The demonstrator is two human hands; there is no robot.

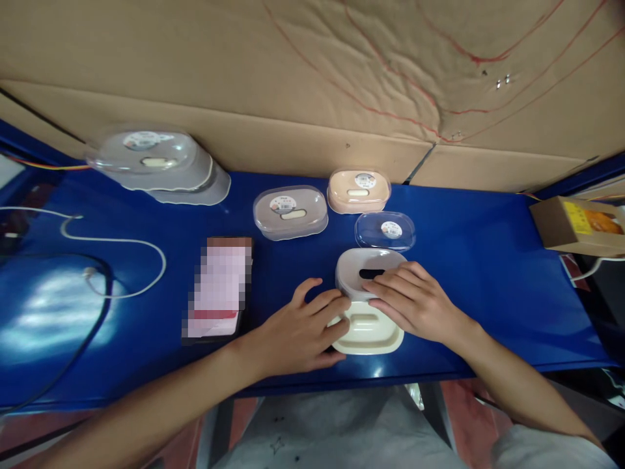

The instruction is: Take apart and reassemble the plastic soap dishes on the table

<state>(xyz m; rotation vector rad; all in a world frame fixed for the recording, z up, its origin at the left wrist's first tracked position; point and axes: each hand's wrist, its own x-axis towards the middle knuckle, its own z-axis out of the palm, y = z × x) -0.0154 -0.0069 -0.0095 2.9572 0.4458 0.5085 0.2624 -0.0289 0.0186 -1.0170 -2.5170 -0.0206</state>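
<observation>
A grey oval piece with a dark slot lies on the blue table, right behind a cream oval tray-like piece. My right hand rests its fingers on the grey piece's front right part, beside the slot. At the left, my left hand has its fingers spread, their tips touching the left edge of the cream piece and the near left corner of the grey one. Just behind the grey piece lies a clear lid with a round label.
Behind stand a grey lidded box and a peach one. More grey boxes are stacked back left. A phone and a white cable lie left. A cardboard box sits far right on the blue table.
</observation>
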